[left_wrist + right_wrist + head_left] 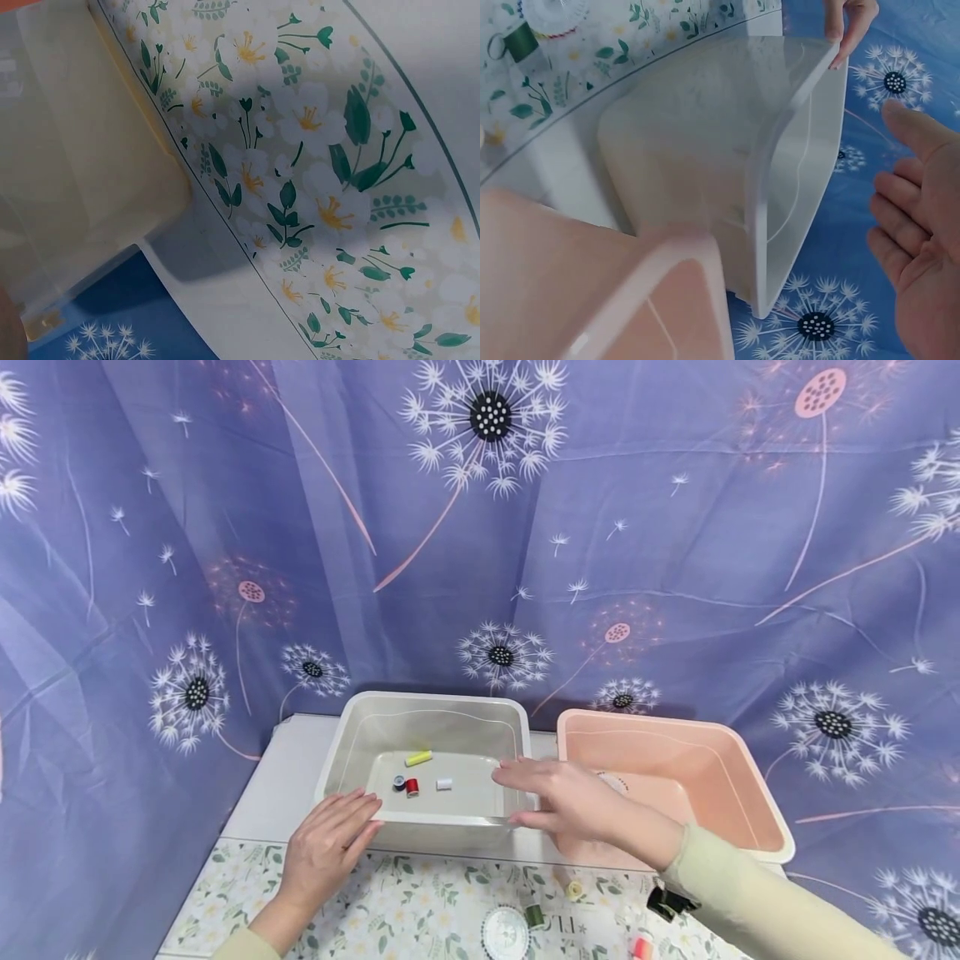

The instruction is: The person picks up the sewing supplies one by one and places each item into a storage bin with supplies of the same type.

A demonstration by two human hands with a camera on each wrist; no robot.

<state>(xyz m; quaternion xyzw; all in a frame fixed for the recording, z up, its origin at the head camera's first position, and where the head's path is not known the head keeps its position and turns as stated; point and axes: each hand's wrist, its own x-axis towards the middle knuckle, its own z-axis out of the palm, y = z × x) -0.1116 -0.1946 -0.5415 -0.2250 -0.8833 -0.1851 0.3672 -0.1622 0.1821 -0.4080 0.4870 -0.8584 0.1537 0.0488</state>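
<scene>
A grey plastic bin (450, 819) holds a yellow spool (418, 758), a dark blue spool (399, 783), a red thread spool (412, 787) and a white spool (444, 784). My left hand (324, 847) rests on the bin's front left corner, its fingers lying over the rim. Over the right rim hovers my right hand (566, 797), fingers extended. In the right wrist view that right hand (922, 217) shows its palm with nothing in it, apart from the bin. The left wrist view catches the bin's side wall (82, 150).
A pink bin (738, 752) stands right of the grey one, with a pale round disc (613, 782) inside. On the floral mat lie a green spool (534, 916), a pale yellow spool (573, 890), a pink-orange spool (642, 947) and a round disc (505, 933). A dandelion curtain (420, 635) hangs behind.
</scene>
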